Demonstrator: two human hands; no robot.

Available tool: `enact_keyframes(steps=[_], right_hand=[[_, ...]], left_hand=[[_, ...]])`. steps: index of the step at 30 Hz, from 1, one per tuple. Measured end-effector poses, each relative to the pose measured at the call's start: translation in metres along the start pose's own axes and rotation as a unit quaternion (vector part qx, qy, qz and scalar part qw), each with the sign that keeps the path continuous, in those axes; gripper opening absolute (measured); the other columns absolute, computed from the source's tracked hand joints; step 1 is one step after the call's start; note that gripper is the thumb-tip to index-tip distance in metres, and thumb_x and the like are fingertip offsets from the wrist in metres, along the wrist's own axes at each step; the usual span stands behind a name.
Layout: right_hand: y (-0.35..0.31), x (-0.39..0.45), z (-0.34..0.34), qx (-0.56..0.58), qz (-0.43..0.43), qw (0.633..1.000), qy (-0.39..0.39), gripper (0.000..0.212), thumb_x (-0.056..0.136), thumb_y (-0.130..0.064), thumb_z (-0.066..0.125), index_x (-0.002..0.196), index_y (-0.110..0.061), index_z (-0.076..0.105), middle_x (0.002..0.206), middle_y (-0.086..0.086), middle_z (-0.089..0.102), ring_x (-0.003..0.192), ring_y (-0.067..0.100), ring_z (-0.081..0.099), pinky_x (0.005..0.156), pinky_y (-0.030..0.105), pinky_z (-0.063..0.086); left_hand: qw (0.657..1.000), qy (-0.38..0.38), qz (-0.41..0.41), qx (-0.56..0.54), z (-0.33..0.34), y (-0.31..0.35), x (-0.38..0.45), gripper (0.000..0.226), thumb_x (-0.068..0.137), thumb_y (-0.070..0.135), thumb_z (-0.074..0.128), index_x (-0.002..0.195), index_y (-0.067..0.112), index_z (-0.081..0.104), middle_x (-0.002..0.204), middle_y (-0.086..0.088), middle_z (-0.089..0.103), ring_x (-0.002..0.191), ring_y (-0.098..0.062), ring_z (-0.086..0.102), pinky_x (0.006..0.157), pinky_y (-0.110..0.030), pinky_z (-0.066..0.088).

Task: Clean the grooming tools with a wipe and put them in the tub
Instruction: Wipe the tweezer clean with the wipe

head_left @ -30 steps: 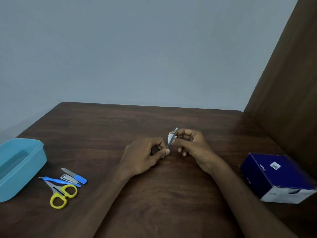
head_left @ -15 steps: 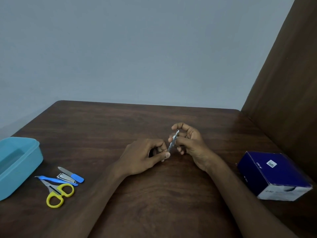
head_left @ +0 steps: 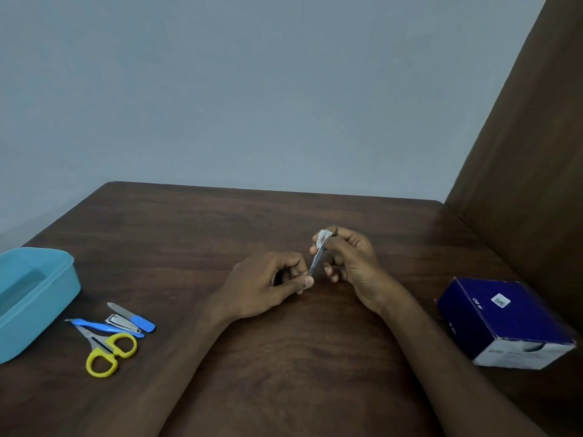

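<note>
1. Fingers, left hand [head_left: 265,283]: your fingers [head_left: 291,266] are curled, thumb and forefinger pinching the lower end of a slim metal tool [head_left: 316,261], which tilts up and to the right. What kind of tool it is cannot be told.
2. Fingers, right hand [head_left: 353,263]: your thumb and forefinger pinch a small white wipe [head_left: 323,238] round the upper end of the tool; the other fingers curl loosely below.
3. Both hands are held above the middle of the dark wooden surface [head_left: 284,357], close together and joined by the tool.
4. Tub [head_left: 60,291]: light blue, open, at the left edge of the surface, partly out of view. Nothing can be made out inside it.
5. Loose tools, just right of the tub, lying close together on the surface: yellow-handled scissors [head_left: 108,353]; blue-handled slim tool [head_left: 104,327], lying across the scissor blades; metal nail clipper [head_left: 122,323]; nail file [head_left: 132,316] with a blue grip.
6. Dark blue box [head_left: 504,320]: on the right of the surface, well apart from your hands, its white end facing you.
</note>
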State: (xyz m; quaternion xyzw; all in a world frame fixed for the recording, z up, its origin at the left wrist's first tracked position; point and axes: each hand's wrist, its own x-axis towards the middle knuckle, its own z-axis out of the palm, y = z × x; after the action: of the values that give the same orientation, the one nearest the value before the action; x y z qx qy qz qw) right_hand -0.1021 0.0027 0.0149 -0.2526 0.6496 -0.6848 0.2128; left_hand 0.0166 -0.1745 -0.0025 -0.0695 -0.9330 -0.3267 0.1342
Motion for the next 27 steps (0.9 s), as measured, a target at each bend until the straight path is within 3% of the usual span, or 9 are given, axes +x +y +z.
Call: enact_keyframes(steps=[5, 10, 16, 21, 24, 27], right_hand=[[0.003, 0.002, 0.004, 0.05, -0.035, 0.994, 0.094, 0.011, 0.101, -0.014, 0.069, 0.097, -0.016, 0.079, 0.095, 0.002, 0.081, 0.05, 0.012, 0.053, 0.044, 0.022, 0.039], [0.008, 0.009, 0.006, 0.072, -0.044, 0.983, 0.161, 0.008, 0.097, -0.013, 0.075, 0.102, -0.01, 0.08, 0.09, -0.002, 0.08, 0.05, 0.01, 0.054, 0.043, 0.021, 0.04], [0.012, 0.001, 0.02, 0.008, -0.059, 0.994, 0.091, 0.014, 0.099, -0.019, 0.074, 0.107, -0.009, 0.08, 0.1, 0.003, 0.084, 0.043, 0.014, 0.05, 0.043, 0.023, 0.039], [0.007, 0.001, 0.02, 0.049, -0.057, 0.99, 0.115, 0.015, 0.1, -0.013, 0.069, 0.112, -0.009, 0.078, 0.104, -0.002, 0.084, 0.041, 0.011, 0.049, 0.042, 0.022, 0.039], [0.012, 0.003, 0.021, 0.043, -0.034, 0.992, 0.114, 0.014, 0.1, -0.014, 0.071, 0.11, -0.009, 0.078, 0.098, 0.003, 0.084, 0.041, 0.012, 0.053, 0.041, 0.022, 0.04], [0.017, 0.0, 0.028, 0.021, -0.032, 0.995, 0.09, 0.012, 0.096, -0.014, 0.076, 0.107, -0.01, 0.079, 0.088, 0.007, 0.081, 0.044, 0.013, 0.056, 0.042, 0.024, 0.041]], left_hand=[[1.0, 0.019, -0.006, -0.014, 0.002, -0.004, 0.001, 0.021, 0.104, 0.049, 0.063, 0.087, 0.036, 0.066, 0.085, 0.017, 0.074, 0.078, -0.012, 0.068, 0.071, -0.047, 0.058], [0.995, 0.072, -0.029, -0.058, 0.003, -0.002, 0.004, 0.021, 0.107, 0.033, 0.065, 0.087, 0.033, 0.069, 0.083, 0.013, 0.075, 0.078, -0.009, 0.071, 0.072, -0.038, 0.054], [0.988, 0.094, -0.055, -0.113, 0.0, -0.001, 0.004, 0.028, 0.11, 0.026, 0.061, 0.083, 0.026, 0.067, 0.078, 0.006, 0.072, 0.071, -0.012, 0.067, 0.073, -0.036, 0.053], [0.987, 0.097, -0.065, -0.111, -0.001, -0.001, 0.004, 0.03, 0.111, 0.028, 0.059, 0.082, 0.024, 0.064, 0.074, 0.006, 0.067, 0.069, -0.009, 0.064, 0.071, -0.029, 0.049], [0.986, 0.111, -0.071, -0.105, 0.0, -0.002, 0.005, 0.03, 0.111, 0.028, 0.059, 0.082, 0.021, 0.064, 0.073, 0.005, 0.066, 0.067, -0.008, 0.063, 0.068, -0.025, 0.048], [0.983, 0.132, -0.067, -0.11, -0.001, -0.004, 0.005, 0.03, 0.111, 0.03, 0.06, 0.082, 0.02, 0.064, 0.072, 0.004, 0.064, 0.066, -0.01, 0.061, 0.067, -0.029, 0.047]])
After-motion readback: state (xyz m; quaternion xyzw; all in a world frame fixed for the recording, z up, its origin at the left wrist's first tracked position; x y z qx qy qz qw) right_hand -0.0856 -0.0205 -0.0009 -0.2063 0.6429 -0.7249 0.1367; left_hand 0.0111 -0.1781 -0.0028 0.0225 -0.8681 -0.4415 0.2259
